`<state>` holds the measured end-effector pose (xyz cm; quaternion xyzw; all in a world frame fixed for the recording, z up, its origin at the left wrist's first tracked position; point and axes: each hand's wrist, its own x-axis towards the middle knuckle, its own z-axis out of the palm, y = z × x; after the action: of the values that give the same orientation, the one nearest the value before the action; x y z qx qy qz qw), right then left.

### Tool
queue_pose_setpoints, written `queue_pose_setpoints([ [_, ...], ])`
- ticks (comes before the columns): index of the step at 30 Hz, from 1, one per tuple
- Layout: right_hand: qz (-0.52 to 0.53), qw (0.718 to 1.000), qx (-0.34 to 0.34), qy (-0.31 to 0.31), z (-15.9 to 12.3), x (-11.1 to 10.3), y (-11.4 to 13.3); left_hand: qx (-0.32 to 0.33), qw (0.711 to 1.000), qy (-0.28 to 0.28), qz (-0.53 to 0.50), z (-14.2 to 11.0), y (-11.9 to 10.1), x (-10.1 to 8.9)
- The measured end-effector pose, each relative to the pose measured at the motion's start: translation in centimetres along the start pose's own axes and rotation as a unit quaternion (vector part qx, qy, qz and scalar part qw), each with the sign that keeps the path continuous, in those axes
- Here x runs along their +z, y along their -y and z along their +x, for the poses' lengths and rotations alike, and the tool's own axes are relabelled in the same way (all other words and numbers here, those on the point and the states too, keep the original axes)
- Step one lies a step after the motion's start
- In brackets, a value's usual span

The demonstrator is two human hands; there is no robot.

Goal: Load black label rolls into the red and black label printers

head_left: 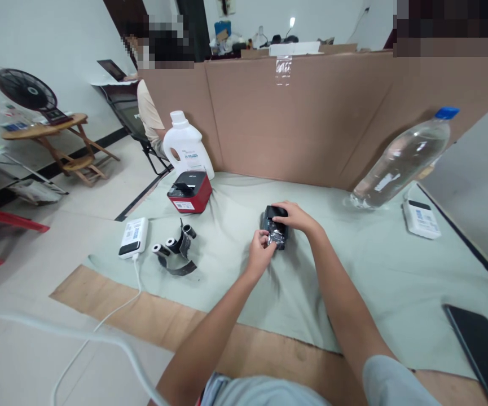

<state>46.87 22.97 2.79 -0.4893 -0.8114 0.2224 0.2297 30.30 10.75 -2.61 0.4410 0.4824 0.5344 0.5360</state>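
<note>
A small black device (271,217) with a shiny, clear-looking lower part stands on the pale green cloth (227,282) in front of me. My right hand (293,216) grips its upper end, the fingers over the far edge and the thumb across the top. At the near left corner, my left hand (262,251) has its fingers curled against the shiny part. Exactly what those fingertips pinch is too small to make out. Left of my hands lie several small black rolls (177,246) with white cores, their dark strips partly unwound.
Behind the cloth rises a cardboard panel (290,124). A red-and-black box-shaped device (201,192), white jug (189,144) and white power bank (133,237) with a cable stand left. On the right are a leaning water bottle (404,158), another power bank (421,219) and a phone (480,349).
</note>
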Motion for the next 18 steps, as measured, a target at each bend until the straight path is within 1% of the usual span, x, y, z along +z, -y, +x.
queue_pose_setpoints([
  [4,0.053,0.998,0.002,-0.020,0.1,-0.3,0.3,0.009,0.999,0.003,-0.031,-0.1,-0.2,0.0],
  [6,0.068,0.997,0.011,-0.018,0.0,-0.4,0.5,0.013,0.999,0.007,-0.042,-0.3,-0.3,0.1],
  [10,0.028,0.999,0.023,0.014,0.0,-0.3,0.6,0.008,0.999,0.027,-0.031,-0.8,-0.4,0.2],
  [12,0.020,0.999,0.033,0.019,0.1,0.0,0.5,0.007,0.999,0.028,-0.017,-1.0,-0.3,0.2],
  [15,0.041,0.996,0.074,0.014,0.4,0.6,0.3,0.005,1.000,0.023,-0.005,-1.0,-0.2,0.2],
  [18,0.045,0.988,0.147,0.015,0.7,0.9,0.3,0.007,1.000,0.025,-0.005,-0.9,-0.1,0.3],
])
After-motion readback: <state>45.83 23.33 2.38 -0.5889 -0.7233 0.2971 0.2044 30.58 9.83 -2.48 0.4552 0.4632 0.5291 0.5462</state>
